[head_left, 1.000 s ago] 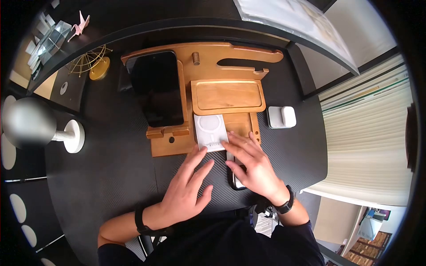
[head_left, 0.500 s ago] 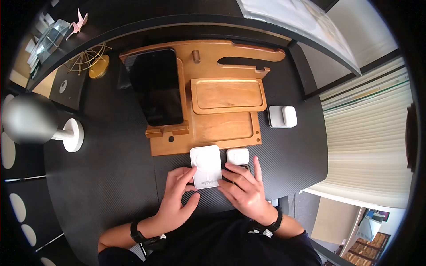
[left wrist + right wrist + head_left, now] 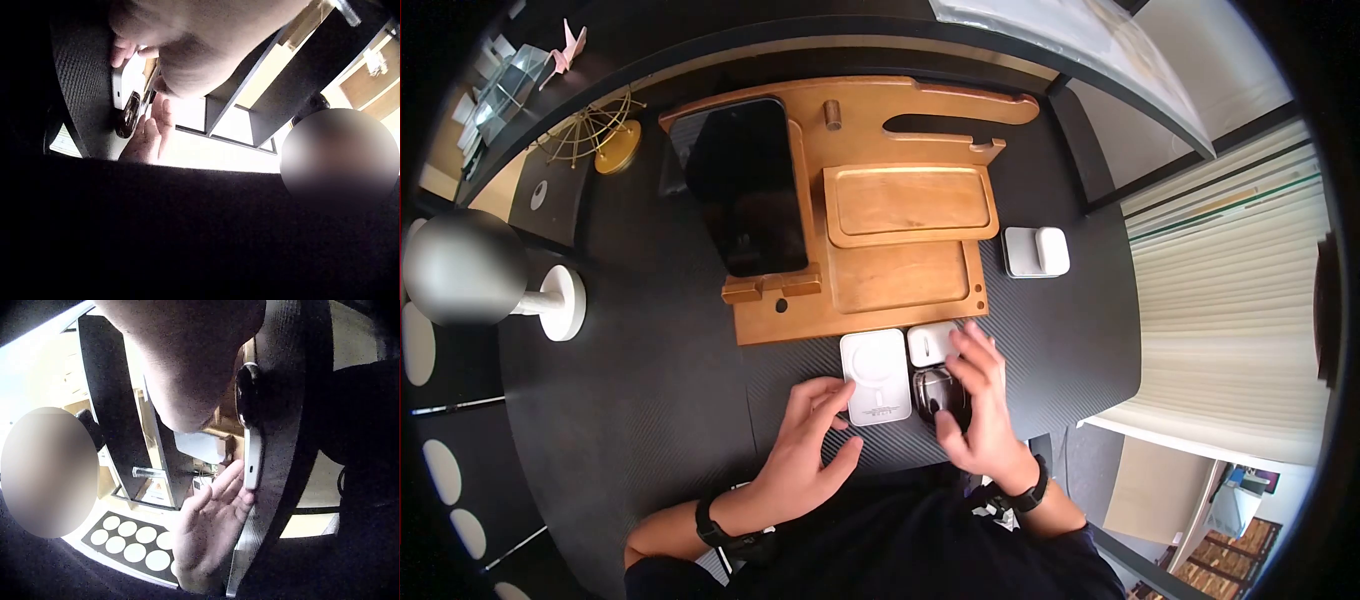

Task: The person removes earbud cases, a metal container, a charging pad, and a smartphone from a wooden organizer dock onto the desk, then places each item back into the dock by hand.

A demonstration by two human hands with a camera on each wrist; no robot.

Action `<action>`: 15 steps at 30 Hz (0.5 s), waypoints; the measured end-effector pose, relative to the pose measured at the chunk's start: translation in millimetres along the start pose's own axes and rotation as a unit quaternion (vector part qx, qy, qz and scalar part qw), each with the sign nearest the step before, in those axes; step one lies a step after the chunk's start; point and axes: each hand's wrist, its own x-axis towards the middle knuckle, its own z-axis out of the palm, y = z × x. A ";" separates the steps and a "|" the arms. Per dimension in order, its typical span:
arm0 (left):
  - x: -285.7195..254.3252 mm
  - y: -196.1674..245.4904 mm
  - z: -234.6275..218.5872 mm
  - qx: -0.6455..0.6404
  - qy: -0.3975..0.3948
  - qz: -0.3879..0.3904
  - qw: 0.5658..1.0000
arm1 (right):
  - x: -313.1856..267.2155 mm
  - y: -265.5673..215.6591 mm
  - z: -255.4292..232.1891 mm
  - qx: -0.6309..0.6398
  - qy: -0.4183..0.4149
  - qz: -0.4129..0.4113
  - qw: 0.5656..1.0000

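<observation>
A flat white charging pad (image 3: 877, 376) lies on the black table (image 3: 650, 390), just in front of the wooden desk organiser (image 3: 900, 278). My left hand (image 3: 830, 400) touches the pad's near left edge with relaxed fingers; the right wrist view shows the same hand (image 3: 215, 515) against the pad (image 3: 252, 464). To the pad's right sit a small white case (image 3: 928, 343) and a dark glossy rounded object (image 3: 938, 392). My right hand (image 3: 965, 375) lies over both, fingers reaching the case and thumb beside the dark object. The dark object (image 3: 128, 112) also shows in the left wrist view.
A dark-screened phone (image 3: 745, 190) leans in the organiser's left slot. Another white case on a grey pad (image 3: 1037, 250) sits to the right of the organiser. A silver ball lamp (image 3: 460, 265) and a gold wire ornament (image 3: 600, 135) stand at the left.
The white pad has come off the organiser's tray onto the table near me. My right hand has shifted right, uncovering the dark object beside the small white case.
</observation>
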 end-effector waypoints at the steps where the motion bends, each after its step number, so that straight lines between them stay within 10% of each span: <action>1: 0.3 -1.7 0.0 -0.001 -0.002 0.002 1.000 | 2.4 1.8 -1.5 0.013 0.002 0.015 1.000; 15: 8.5 -4.3 -9.0 -0.035 -0.028 -0.017 0.999 | 1.1 15.7 17.0 0.140 0.031 0.057 0.988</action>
